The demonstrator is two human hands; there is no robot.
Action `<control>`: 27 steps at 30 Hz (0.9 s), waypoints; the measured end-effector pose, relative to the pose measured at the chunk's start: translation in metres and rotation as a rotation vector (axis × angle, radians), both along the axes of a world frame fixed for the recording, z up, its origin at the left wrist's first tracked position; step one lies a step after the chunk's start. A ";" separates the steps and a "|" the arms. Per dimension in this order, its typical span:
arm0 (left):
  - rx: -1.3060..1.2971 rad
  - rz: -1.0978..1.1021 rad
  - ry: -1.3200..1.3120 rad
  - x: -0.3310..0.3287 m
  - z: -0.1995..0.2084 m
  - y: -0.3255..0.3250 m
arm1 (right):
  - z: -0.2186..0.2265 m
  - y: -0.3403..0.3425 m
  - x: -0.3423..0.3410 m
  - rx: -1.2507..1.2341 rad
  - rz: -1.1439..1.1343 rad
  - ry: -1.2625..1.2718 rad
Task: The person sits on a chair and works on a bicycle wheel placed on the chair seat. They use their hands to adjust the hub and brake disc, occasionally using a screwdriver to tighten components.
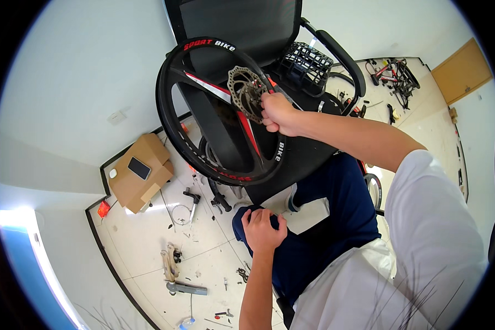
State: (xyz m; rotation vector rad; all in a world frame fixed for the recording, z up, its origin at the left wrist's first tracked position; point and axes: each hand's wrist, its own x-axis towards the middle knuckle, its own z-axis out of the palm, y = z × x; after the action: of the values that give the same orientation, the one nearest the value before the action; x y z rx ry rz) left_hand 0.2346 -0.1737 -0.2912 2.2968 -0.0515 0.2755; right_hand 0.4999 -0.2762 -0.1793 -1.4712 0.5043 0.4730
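A black bicycle wheel (165,110) with broad red-and-white-marked spokes stands tilted at the black office chair. A perforated metal brake disc (237,82) is fixed at its hub. My right hand (279,114) is closed in a fist at the hub, beside the disc. Its fingers hide the exact part they grip, seemingly the axle end. My left hand (264,231) lies on my knee in dark blue trousers, thumb apart from the fingers, holding nothing.
A black plastic basket (307,66) sits on the chair (291,165). A cardboard box (127,184) with a phone (139,168) on it stands at the left wall. Bicycle parts and tools lie across the tiled floor (148,231), with a red-and-black pile of parts (397,80) at the far right.
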 end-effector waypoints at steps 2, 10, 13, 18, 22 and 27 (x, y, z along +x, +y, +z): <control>0.008 0.000 0.011 0.001 0.001 0.000 | 0.006 0.005 0.008 0.169 -0.106 0.139; 0.010 0.003 0.012 0.002 -0.001 -0.003 | 0.003 0.013 0.013 0.271 -0.284 0.204; 0.028 -0.003 0.011 0.002 0.000 -0.002 | 0.007 -0.003 0.008 0.178 -0.083 0.185; 0.022 0.011 0.014 0.002 0.000 -0.002 | 0.020 -0.009 0.010 0.000 0.144 0.145; 0.023 0.010 0.001 0.002 0.002 -0.003 | 0.021 -0.021 0.013 -0.045 0.273 0.157; 0.029 0.012 0.006 0.001 0.001 -0.002 | 0.010 -0.016 0.015 -0.107 0.190 0.101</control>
State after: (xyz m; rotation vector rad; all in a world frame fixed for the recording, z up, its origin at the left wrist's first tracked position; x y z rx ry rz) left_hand 0.2360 -0.1761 -0.2901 2.3276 -0.0388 0.2757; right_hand 0.5153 -0.2919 -0.1690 -1.6124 0.4775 0.6823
